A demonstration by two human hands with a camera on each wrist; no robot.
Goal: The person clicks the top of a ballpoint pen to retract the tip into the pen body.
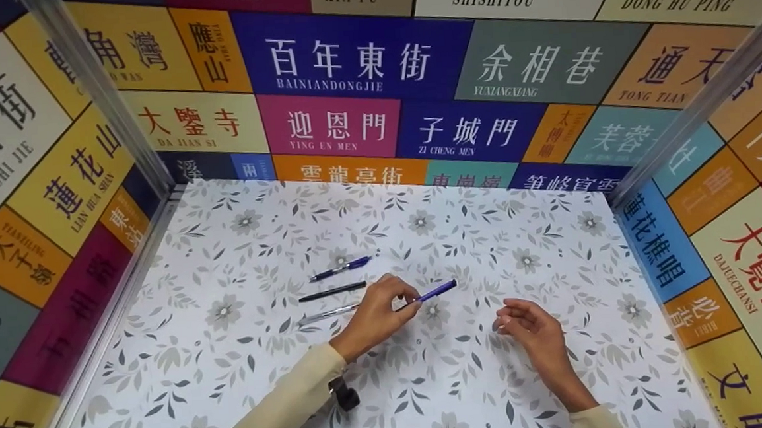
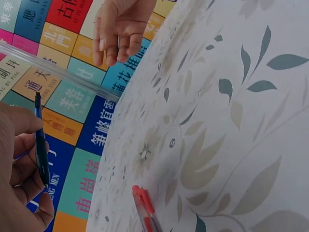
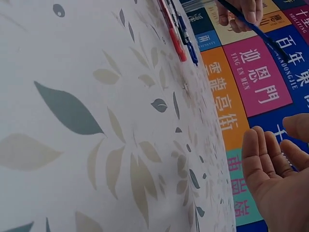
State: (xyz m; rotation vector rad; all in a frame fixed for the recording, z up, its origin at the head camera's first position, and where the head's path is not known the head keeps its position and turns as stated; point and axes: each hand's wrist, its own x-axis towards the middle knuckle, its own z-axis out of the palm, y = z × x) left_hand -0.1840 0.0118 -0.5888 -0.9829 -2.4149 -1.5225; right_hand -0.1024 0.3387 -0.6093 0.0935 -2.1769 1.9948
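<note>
My left hand pinches a blue-purple pen between thumb and fingers, above the patterned tabletop; in the left wrist view this pen stands nearly upright. To the right, my right hand hovers with nothing in it; its fingers look relaxed and slightly bent in the right wrist view. Beside and behind the left hand lie a blue pen, a black pen and a clear-barrelled pen. The left hand hides part of the clear one, whose red cap shows in the left wrist view.
A white tabletop with grey flowers and leaves spreads under both hands. Panels of coloured place-name signs rise at the back and both sides, with metal corner posts between them.
</note>
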